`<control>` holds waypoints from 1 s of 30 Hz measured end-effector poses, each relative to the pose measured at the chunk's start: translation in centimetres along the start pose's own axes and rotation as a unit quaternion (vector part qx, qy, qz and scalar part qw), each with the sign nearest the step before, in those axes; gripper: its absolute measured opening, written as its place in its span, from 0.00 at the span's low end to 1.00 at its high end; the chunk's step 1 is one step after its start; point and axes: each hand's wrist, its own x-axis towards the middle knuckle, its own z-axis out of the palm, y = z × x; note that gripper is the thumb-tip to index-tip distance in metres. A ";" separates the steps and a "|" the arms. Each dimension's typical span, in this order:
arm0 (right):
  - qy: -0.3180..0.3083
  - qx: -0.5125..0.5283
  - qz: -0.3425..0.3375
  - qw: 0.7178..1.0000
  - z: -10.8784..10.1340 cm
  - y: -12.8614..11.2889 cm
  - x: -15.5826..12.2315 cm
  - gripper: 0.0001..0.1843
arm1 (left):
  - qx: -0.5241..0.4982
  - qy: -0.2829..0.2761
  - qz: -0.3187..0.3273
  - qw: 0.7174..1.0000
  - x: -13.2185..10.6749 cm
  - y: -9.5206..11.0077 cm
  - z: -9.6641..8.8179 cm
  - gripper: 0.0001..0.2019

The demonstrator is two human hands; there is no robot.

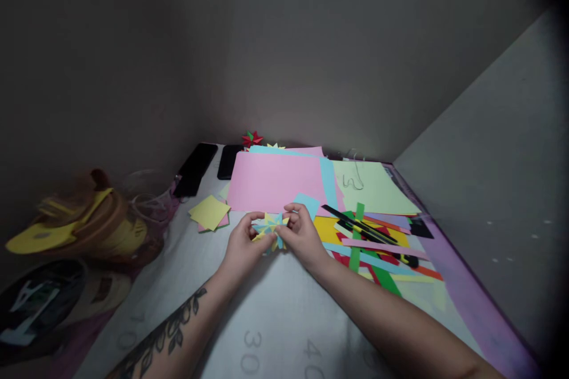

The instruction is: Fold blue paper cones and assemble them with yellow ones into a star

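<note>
A folded paper star (272, 228) in pale yellow and light blue is held up between my two hands, over the white mat (271, 302). My left hand (249, 238) grips its left side, thumb in front and fingers curled behind. On the other side my right hand (302, 234) pinches it with the thumb near the star's middle. The fingertips behind the star are partly hidden. Close to my left hand lie small squares of yellow paper (210, 213) and pink paper. Beyond my right hand is a light blue paper square (307, 204).
Pink sheets (278, 180) and pale green sheets (371, 186) lie at the back. A red and green paper star (252, 138) sits behind them. Coloured strips (382, 257) and black cutters (360, 225) are on the right. Two black phones (200, 160) and pots (111, 231) stand left.
</note>
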 end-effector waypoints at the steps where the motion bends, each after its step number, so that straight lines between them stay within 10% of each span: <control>1: -0.008 0.018 0.026 0.999 0.0 -0.1 0.0 0.22 | -0.006 -0.007 -0.004 1.000 0.0 0.0 0.0 0.24; 22: -0.048 0.000 0.025 0.999 -0.3 -0.2 0.0 0.19 | -0.092 -0.018 -0.022 0.995 0.3 0.3 -0.1 0.31; 30: 0.005 -0.213 -0.192 0.958 -1.0 -0.6 -0.4 0.12 | -0.032 -0.013 0.011 0.999 0.4 -0.1 -0.3 0.27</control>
